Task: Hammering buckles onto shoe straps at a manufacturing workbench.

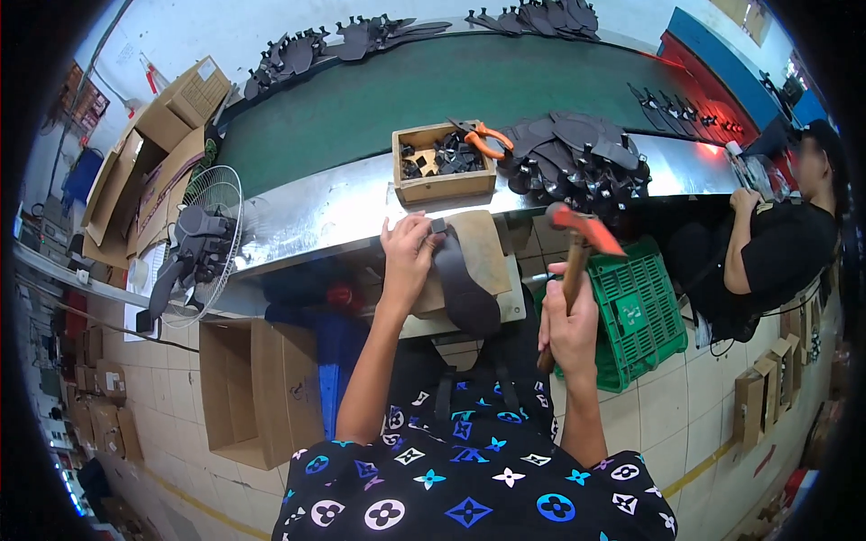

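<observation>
My left hand (410, 248) is closed at the narrow end of a dark grey shoe insole (465, 284). Its fingertips pinch a small black piece (438, 225) at that end. Under the insole lies a tan board (480, 248) on a pale work stand (514, 302). To the right, my right hand (573, 325) is wrapped round the wooden handle of a hammer (586, 230). The hammer's red head is raised, apart from the insole. Just beyond my left hand stands a wooden box (446, 187) of small black parts, with orange-handled pliers (487, 140) across its corner.
Beside the box is a pile of similar insoles (568, 149) with black pieces attached. A green conveyor belt (361, 99) runs behind the metal ledge. At the left are a fan (203, 243) and an opened cardboard box (262, 388). A green crate (636, 311) and a seated co-worker (776, 225) are on the right.
</observation>
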